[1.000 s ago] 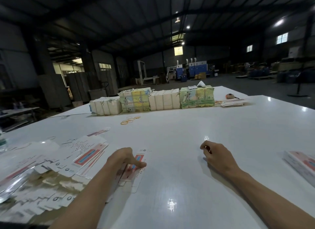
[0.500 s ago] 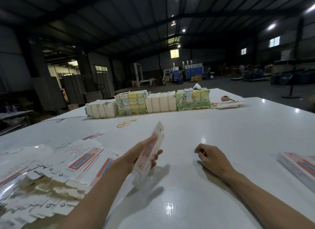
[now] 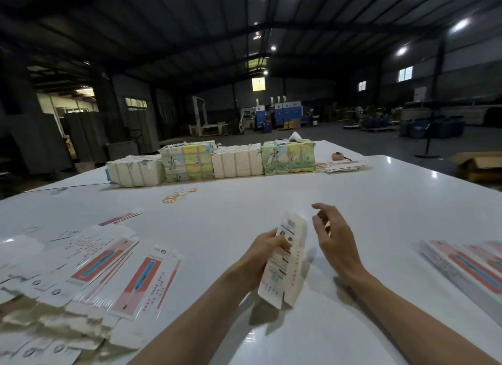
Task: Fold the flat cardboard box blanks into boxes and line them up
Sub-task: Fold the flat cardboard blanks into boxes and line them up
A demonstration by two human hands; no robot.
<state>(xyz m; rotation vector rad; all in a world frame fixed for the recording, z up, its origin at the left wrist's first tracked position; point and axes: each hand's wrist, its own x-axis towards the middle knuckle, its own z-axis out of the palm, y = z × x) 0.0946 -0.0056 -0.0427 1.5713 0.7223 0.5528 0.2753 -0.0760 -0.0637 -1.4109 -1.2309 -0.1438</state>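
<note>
My left hand (image 3: 267, 252) grips a long flat box blank (image 3: 286, 261), white with printed text, held upright and tilted above the white table (image 3: 271, 201). Just right of the blank's top, my right hand (image 3: 332, 237) is raised off the table with fingers spread and loosely bent, holding nothing and not touching the blank. A spread pile of flat blanks (image 3: 89, 272) with red and blue print lies at the left. Folded boxes (image 3: 467, 264) lie side by side at the right edge.
Along the far side of the table stands a row of wrapped bundles (image 3: 212, 161). Loose rubber bands (image 3: 178, 195) lie before them. A small stack of flat cards (image 3: 343, 165) and an orange tape measure (image 3: 336, 155) sit at the far right. An open carton (image 3: 478, 166) stands beyond the table.
My left hand has lifted one blank off the pile and carried it to the middle. My right hand has risen from the table and opened beside the blank.
</note>
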